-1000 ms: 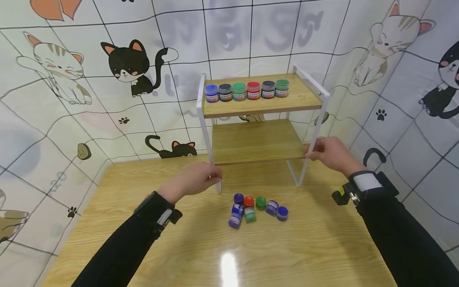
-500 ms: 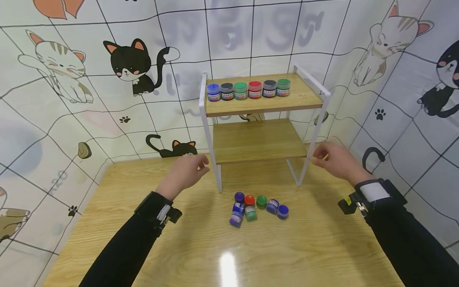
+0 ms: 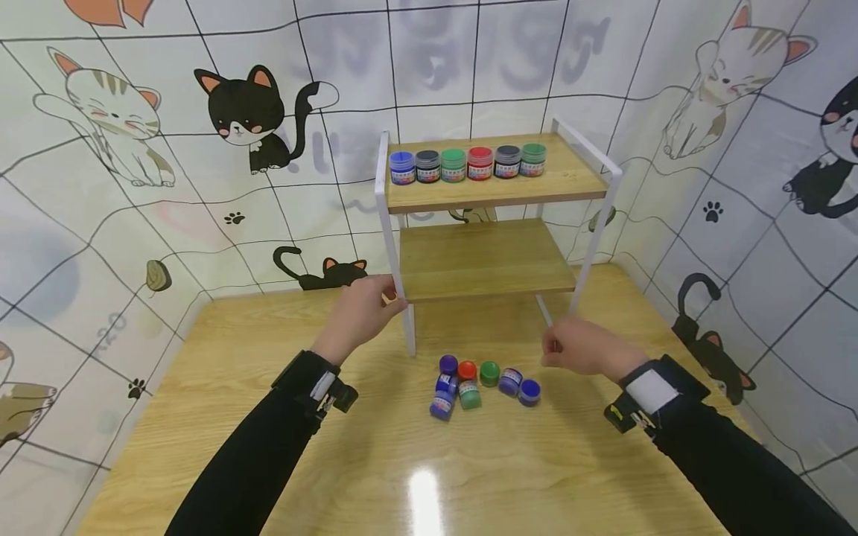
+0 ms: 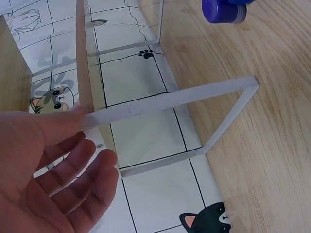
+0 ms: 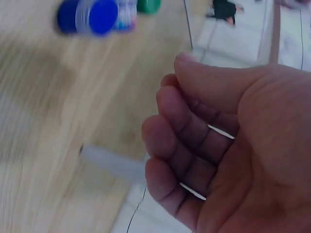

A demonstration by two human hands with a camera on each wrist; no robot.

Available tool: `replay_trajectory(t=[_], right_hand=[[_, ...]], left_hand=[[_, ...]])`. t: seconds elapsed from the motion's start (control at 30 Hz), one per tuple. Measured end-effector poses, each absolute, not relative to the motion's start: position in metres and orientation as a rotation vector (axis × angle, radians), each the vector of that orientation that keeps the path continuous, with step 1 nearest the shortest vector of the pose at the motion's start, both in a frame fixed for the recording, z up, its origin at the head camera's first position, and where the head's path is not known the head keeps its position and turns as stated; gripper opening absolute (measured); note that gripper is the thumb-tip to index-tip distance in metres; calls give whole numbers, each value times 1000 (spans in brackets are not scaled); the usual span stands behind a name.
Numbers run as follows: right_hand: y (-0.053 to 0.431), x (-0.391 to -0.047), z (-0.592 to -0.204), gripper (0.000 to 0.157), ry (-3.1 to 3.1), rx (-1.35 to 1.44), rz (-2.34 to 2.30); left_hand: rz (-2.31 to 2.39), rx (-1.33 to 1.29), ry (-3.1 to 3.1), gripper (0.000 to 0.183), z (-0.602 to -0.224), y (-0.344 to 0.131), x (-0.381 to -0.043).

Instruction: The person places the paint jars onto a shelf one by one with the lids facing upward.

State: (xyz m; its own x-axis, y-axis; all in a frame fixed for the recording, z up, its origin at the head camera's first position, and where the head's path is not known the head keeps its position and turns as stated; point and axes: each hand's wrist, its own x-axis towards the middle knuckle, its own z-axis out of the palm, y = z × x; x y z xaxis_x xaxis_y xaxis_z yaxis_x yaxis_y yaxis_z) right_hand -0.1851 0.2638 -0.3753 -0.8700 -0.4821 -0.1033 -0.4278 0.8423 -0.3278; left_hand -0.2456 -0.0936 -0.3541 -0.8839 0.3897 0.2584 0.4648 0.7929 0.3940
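A two-tier rack (image 3: 485,260) with wooden boards and white metal sides stands on the table. My left hand (image 3: 358,316) pinches its left upright at about lower-board height; in the left wrist view the thumb lies against the white frame (image 4: 170,99). My right hand (image 3: 586,348) hovers before the right leg with loosely curled fingers, holding nothing. To its left, several small paint jars lie close together on the table, including a blue jar (image 3: 529,393), a green-lidded jar (image 3: 489,374) and a red-lidded jar (image 3: 468,383). The right wrist view shows a blue jar (image 5: 99,17), blurred.
Along the top board stands a row of upright paint jars, from a blue jar (image 3: 402,168) through a red jar (image 3: 480,164) to a green jar (image 3: 532,160). The wooden table (image 3: 322,454) meets a cat-patterned wall covering (image 3: 268,216) behind and at both sides.
Both hands were at the rack's sides, then came away. Now my left hand is back on the left upright, while my right hand has moved down and left toward the loose jars.
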Motion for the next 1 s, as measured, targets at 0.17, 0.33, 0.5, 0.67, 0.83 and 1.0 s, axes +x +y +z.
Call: replay_trajectory(t=[0.17, 0.33, 0.5, 0.67, 0.83, 1.0], right_hand=[[229, -184, -389, 8, 2822, -816, -400], [197, -185, -399, 23, 2789, -890, -420], [173, -186, -411, 28, 2773, -1070, -416], [151, -185, -419, 30, 2754, -1132, -386], [135, -182, -423, 37, 2741, -1162, -287], [127, -185, -430, 39, 2717, -1168, -280]], left_hand=[[-697, -648, -2814, 17, -354, -89, -249], [-727, -615, -2815, 16, -353, -87, -251], [-771, -609, -2826, 15, -354, -85, -253], [-812, -610, -2832, 14, -353, -85, -253], [-883, -597, -2854, 13, -351, -85, -254], [-985, -612, -2834, 13, -350, -83, -256]])
